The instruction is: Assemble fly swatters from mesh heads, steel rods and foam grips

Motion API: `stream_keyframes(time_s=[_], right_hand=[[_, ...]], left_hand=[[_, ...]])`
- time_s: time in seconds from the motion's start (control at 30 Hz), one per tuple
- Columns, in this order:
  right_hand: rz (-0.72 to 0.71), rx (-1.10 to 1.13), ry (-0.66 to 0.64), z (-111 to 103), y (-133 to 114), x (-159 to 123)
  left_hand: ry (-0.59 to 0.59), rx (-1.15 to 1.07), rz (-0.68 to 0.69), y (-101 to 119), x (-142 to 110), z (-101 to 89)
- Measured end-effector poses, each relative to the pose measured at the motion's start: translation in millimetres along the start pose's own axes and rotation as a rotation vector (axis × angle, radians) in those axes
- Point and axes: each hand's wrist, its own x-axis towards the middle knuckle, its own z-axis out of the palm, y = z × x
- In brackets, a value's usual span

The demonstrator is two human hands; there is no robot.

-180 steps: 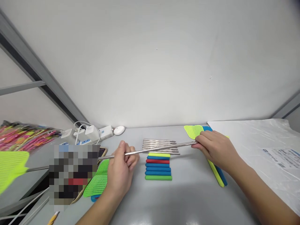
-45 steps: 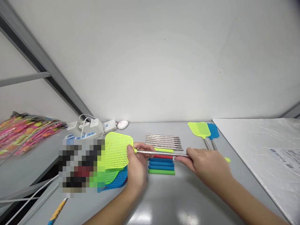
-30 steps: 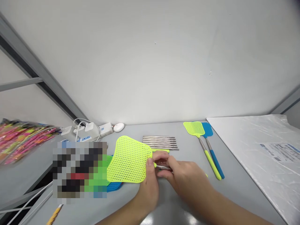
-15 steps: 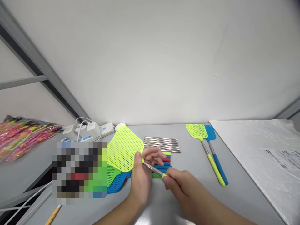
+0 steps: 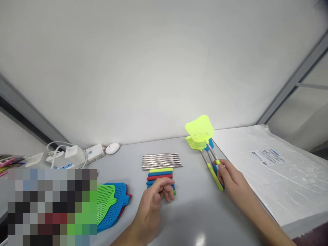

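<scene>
My right hand (image 5: pixel 227 174) is closed around the handle of a yellow fly swatter (image 5: pixel 201 128), held up at the right over two others. Beneath it lie another yellow fly swatter (image 5: pixel 196 143) and a blue fly swatter (image 5: pixel 211 143), partly covered. My left hand (image 5: pixel 153 205) holds nothing, its fingers loosely curled but apart, in front of a row of coloured handle sleeves (image 5: pixel 160 173) in yellow, blue, red and green. Behind these sleeves is a row of metal rods (image 5: pixel 162 161). Loose swatter heads, green (image 5: pixel 104 200) and blue (image 5: pixel 119 201), are stacked at the left with a red edge under them.
A white wrapped package (image 5: pixel 266 171) with a label covers the right side of the table. At the back left are a power strip (image 5: pixel 94 152) with plugged chargers and cables, and a white rounded device (image 5: pixel 112 148). The lower left corner is pixelated.
My right hand has carried the yellow fly swatter rightward above the other two. My left hand has let go of its head end. The view has shifted to the right.
</scene>
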Motion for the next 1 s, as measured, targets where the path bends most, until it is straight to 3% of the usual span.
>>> stream_keyframes(time_s=[0.13, 0.27, 0.67, 0.77, 1.0], right_hand=[[0.167, -0.252, 0.139, -23, 36, 11], [0.182, -0.331, 0.18, -24, 43, 21], [0.078, -0.551, 0.107, -4, 22, 21], [0.069, -0.554, 0.128, -2, 24, 15], [-0.103, -0.649, 0.179, 18, 37, 3]], left_hand=[[-0.062, 0.074, 0.001, -1, -2, -1.9], [-0.094, 0.121, 0.021, -4, -4, -2.8], [-0.064, 0.123, 0.017, -6, -3, -4.6], [-0.063, 0.14, 0.056, -6, -2, -6.6], [-0.059, 0.178, 0.136, -4, -1, -8.2]])
